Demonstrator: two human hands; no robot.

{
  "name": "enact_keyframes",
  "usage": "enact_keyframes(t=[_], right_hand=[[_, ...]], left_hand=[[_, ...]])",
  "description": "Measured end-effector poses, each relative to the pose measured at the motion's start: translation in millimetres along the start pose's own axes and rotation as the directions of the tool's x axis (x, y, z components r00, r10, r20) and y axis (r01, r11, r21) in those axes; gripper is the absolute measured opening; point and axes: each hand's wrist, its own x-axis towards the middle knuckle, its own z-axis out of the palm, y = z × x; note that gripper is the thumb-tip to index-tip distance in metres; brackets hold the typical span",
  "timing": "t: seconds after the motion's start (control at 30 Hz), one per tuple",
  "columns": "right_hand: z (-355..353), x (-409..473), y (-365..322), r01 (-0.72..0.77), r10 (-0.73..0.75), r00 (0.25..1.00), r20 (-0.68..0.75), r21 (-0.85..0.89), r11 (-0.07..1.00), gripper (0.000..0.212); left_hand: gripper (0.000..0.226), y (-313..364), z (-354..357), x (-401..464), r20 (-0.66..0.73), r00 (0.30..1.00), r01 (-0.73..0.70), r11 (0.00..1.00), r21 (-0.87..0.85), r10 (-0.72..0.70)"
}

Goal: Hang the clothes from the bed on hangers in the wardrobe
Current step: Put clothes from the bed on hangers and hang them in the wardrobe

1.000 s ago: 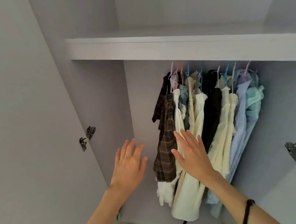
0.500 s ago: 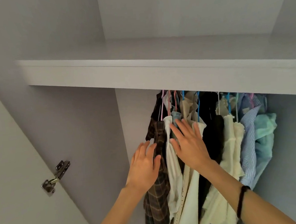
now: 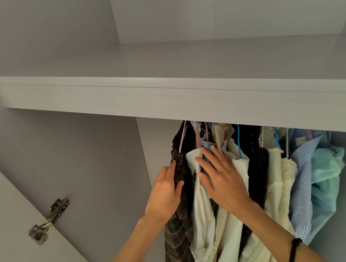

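Note:
Several garments hang on pink and blue hangers under the wardrobe shelf (image 3: pixel 165 102). A dark brown plaid shirt (image 3: pixel 178 236) hangs leftmost on a pink hanger (image 3: pixel 183 137). Beside it come a white garment (image 3: pixel 200 202), cream tops (image 3: pixel 278 184), a black piece (image 3: pixel 255 165), a blue striped shirt (image 3: pixel 301 181) and a mint garment (image 3: pixel 328 170). My left hand (image 3: pixel 165 195) rests with straight fingers on the plaid shirt's left side. My right hand (image 3: pixel 221 179) lies flat, fingers spread, on the white and cream garments. The rail is hidden behind the shelf edge.
The wardrobe's left wall (image 3: pixel 87 170) leaves open space left of the clothes. The open left door carries a metal hinge (image 3: pixel 49 220). A dark band sits on my right wrist (image 3: pixel 293 250).
Both hands rose from open air in front of the clothes and now lie on them; the left one reached the plaid shirt. The view tilted upward and closer.

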Motion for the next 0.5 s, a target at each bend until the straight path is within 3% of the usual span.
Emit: enact_keyframes(t=[0.23, 0.4, 0.5], right_hand=[[2.7, -0.9, 3.7, -0.012, 0.012, 1.0, -0.026, 0.012, 1.0, 0.044], [2.3, -1.4, 4.6, -0.018, 0.018, 1.0, -0.025, 0.002, 1.0, 0.043], [1.8, -1.1, 5.5, -0.019, 0.02, 1.0, -0.024, 0.003, 1.0, 0.043]], left_hand=[[0.047, 9.1, 4.8, 44.0, -0.167, 0.985, 0.059, 0.995, 0.085, -0.044], [0.014, 16.5, 9.9, 62.9, -0.16, 0.981, 0.085, 0.981, -0.172, -0.113], [0.011, 18.6, 9.2, 62.0, -0.198, 0.975, 0.054, 0.974, -0.219, -0.099]])
